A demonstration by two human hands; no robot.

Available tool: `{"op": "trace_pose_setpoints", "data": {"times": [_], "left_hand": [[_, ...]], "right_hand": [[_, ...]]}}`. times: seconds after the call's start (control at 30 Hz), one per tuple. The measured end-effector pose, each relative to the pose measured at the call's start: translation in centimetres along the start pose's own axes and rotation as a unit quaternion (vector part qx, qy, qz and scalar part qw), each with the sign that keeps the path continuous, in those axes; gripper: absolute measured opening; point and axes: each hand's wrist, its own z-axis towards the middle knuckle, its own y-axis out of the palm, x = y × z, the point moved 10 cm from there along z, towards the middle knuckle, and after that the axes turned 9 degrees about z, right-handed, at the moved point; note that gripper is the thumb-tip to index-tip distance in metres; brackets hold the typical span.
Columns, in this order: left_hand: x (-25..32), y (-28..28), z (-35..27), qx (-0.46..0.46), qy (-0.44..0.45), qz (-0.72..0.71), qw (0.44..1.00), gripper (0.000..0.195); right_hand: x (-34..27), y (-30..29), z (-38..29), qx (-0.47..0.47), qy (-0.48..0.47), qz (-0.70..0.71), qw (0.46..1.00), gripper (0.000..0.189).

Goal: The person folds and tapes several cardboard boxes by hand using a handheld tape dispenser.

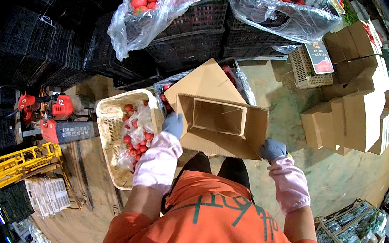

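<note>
Between my gloved hands is an uncovered cardboard box (217, 144), tilted so that its bare inside faces me. My left hand (173, 125) grips its left wall, and my right hand (272, 150) grips the lower right edge. Just beyond the box, a flat piece of cardboard (207, 83) lies over a plastic-lined crate of tomatoes (245, 84), hiding most of it. To the left of my left hand stands a cream plastic basket (109, 111), holding loose tomatoes (143, 142) and crumpled clear plastic bags (141, 115).
Stacked black crates (188, 45) with lined tomatoes on top rise ahead. Cardboard boxes (345, 120) and a beige crate (304, 73) stand right. A red-handled pallet truck (61, 106) and yellow metal frame (20, 166) are left. Wrapped goods (344, 225) sit at lower right.
</note>
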Motion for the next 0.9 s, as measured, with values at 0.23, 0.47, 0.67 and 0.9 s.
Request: {"op": "trace_pose_setpoints", "data": {"times": [0.23, 0.47, 0.67, 0.9], "left_hand": [[7.3, 3.3, 2.1, -0.127, -0.083, 0.029, 0.988, 0.063], [7.9, 1.9, -1.4, -0.261, 0.04, 0.042, 0.964, 0.108], [10.3, 2.0, -7.3, -0.433, 0.243, 0.115, 0.86, 0.105], [12.3, 5.0, -5.1, -0.354, 0.342, -0.031, 0.87, 0.038]], "right_hand": [[-5.4, 3.8, 4.0, -0.039, -0.016, -0.161, 0.986, 0.022], [-7.9, 0.0, 3.9, -0.158, -0.01, -0.117, 0.98, 0.054], [-8.6, 2.0, 5.2, -0.173, -0.01, -0.131, 0.976, 0.05], [-4.9, 4.7, 6.9, -0.155, -0.094, 0.01, 0.983, 0.043]]}}
